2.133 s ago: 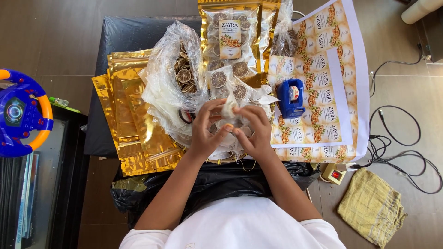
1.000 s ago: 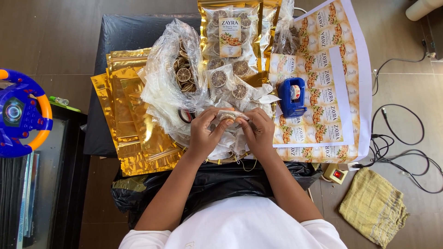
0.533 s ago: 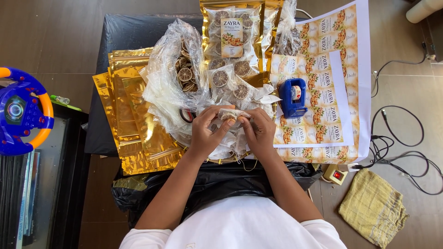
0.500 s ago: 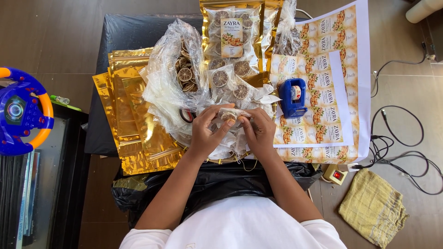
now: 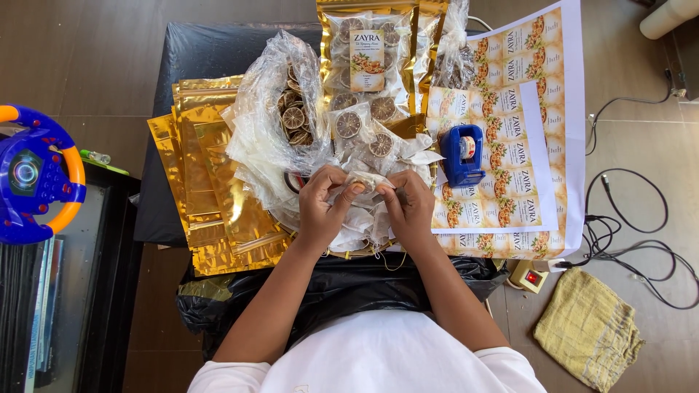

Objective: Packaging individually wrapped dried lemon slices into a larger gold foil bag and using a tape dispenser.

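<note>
Black-covered table crowded with gold pouches: left hand and right hand pinch a small clear sachet at centre, whose thin film might tear or slip.

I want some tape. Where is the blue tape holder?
The blue tape holder stands on the label sheets, just right of the right hand.
</note>
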